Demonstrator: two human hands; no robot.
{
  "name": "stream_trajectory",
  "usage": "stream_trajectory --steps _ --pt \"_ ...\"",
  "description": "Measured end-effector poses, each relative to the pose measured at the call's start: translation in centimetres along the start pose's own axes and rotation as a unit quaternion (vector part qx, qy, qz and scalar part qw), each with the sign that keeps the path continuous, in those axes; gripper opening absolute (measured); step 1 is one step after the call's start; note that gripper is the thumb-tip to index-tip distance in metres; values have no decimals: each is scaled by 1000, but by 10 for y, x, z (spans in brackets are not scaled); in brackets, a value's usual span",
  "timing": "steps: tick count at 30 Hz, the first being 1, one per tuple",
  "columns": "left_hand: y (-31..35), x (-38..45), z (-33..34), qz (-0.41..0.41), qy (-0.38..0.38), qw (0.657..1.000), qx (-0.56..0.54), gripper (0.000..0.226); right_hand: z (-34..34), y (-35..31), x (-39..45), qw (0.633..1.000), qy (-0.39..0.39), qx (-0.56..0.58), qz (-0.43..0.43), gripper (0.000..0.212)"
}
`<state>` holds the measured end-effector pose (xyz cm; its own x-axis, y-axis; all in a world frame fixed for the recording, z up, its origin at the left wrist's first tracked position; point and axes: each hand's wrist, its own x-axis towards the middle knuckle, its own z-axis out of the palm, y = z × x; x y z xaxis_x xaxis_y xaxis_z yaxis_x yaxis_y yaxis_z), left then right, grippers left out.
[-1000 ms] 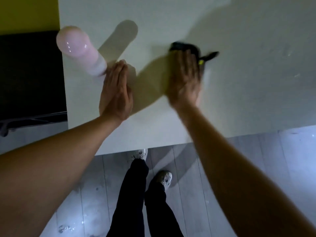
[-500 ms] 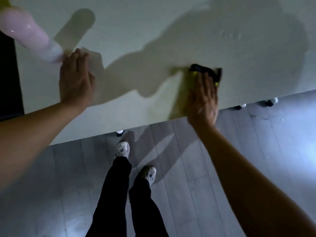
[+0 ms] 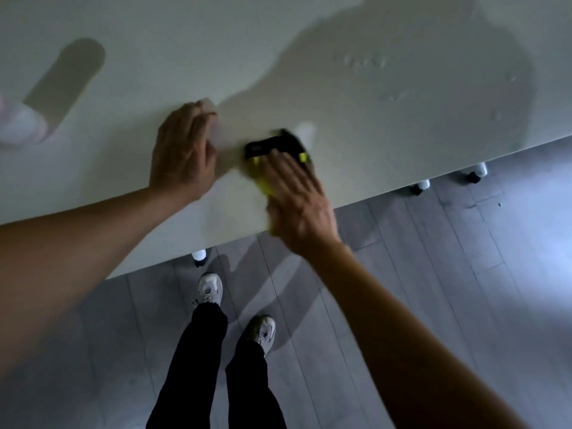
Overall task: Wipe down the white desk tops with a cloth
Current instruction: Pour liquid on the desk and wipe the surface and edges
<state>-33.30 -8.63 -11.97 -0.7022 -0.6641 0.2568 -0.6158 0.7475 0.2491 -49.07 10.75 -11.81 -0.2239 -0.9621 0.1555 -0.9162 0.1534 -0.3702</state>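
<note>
One view only, from the head camera, looking down:

- white desk top (image 3: 371, 32): smooth, matte, flat slab; its near edge runs on a slant from lower left up to the right; small wet beads and streaks glisten on the right part.
- cloth (image 3: 272, 145): dark, soft, crumpled, with bright yellow-green trim; blurred; it lies on the desk top near the front edge.
- right hand (image 3: 297, 196): palm down, fingers straight and close together, pressing flat on the cloth; the cloth shows past the fingertips and by the thumb side, the rest hidden under the hand.
- left hand (image 3: 184, 153): resting on the desk top just left of the cloth, apart from it, fingers loosely bent, holding nothing.
- pale pink rounded object (image 3: 18, 125): at the left border, cut off, blurred, casting a long oval shadow.
- grey plank floor (image 3: 464, 289): below, with light sneakers (image 3: 210, 289) and black trousers.
</note>
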Motion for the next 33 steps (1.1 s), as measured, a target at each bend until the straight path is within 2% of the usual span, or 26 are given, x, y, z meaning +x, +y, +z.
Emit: stream_trajectory --steps 2,5,7,9,11,13,15,18,20,21,23,25,28,30,31,33 --pt "-4 6 0 -33 -2 999 8 55 -20 54 -6 997 28 -22 66 58" --pt "-4 9 5 -55 -5 998 2 60 -59 130 -18 968 63 -41 239 60" --pt "-5 8 6 -58 -5 998 -4 61 -75 157 -13 938 73 -47 335 62" --pt "-5 8 6 -62 0 998 -7 60 -75 157 -4 922 83 -57 373 65" --pt "-5 8 8 -60 5 998 -7 59 -66 133 2 922 95 -60 370 68" --pt "-4 8 8 -54 9 998 -4 57 -49 89 0 938 93 -64 327 67" --pt "-4 8 8 -52 11 999 -4 56 -25 34 1 966 74 -54 243 63" --pt "-6 9 7 -56 18 998 -6 54 3 -42 -1 997 -8 0 79 61" --pt "-7 9 5 -50 23 998 -3 54 4 -39 1 998 -56 19 -15 59" --pt "-7 9 5 -46 21 999 -4 54 0 -21 3 998 -56 11 -40 59" --pt "-8 9 5 -46 14 999 -3 55 -11 29 6 1000 -20 -5 -12 62" --pt "-8 9 7 -53 13 999 0 55 -30 88 11 994 16 -39 103 69" --pt "-5 10 8 -60 10 998 2 55 -63 149 29 953 47 -47 295 70" --pt "-4 10 9 -66 12 998 6 55 -64 153 48 921 66 -47 381 68" --pt "-4 9 9 -67 14 998 8 55 -58 143 56 916 77 -60 390 70" --pt "-2 9 8 -66 18 998 11 54 -37 103 67 944 88 -79 307 71"
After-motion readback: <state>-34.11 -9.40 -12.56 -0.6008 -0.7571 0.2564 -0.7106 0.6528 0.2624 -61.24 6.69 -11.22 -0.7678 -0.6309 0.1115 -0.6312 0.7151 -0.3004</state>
